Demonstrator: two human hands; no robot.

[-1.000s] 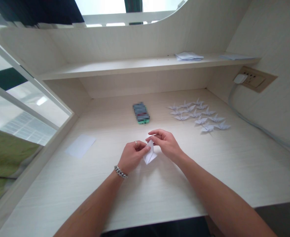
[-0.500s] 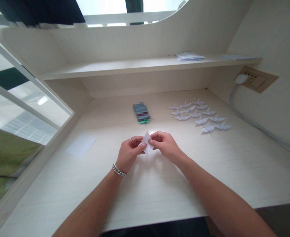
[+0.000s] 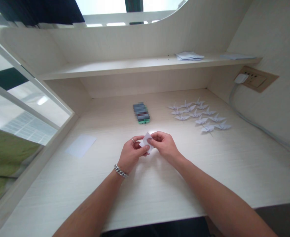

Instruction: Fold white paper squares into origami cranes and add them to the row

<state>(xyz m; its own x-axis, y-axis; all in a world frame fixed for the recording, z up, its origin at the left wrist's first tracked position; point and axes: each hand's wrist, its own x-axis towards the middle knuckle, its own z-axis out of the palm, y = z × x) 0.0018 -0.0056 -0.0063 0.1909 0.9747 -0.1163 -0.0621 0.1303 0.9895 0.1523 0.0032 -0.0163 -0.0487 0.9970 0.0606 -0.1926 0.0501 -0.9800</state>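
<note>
A small folded piece of white paper (image 3: 147, 140) is held between both hands above the desk, tilted, with one point upward. My left hand (image 3: 132, 152), with a ring and a chain bracelet, pinches its lower left part between thumb and fingers. From the right, my right hand (image 3: 165, 144) grips the other side, its thumb pressed on the front face. Fingertips behind the paper are partly hidden. Several folded paper cranes (image 3: 201, 115) stand grouped on the desk to the right, beyond my right hand.
Flat on the desk at left lies a white paper sheet (image 3: 81, 145). A phone-like object with a green edge (image 3: 142, 113), blurred out, lies beyond my hands. Folded papers (image 3: 189, 56) rest on the shelf (image 3: 110, 70). A plug and cable (image 3: 241, 78) hang from the right wall socket.
The folded paper has turned and tilted between my fingers. My left hand has shifted slightly right, its thumb lower on the paper. My right thumb has moved onto the front face.
</note>
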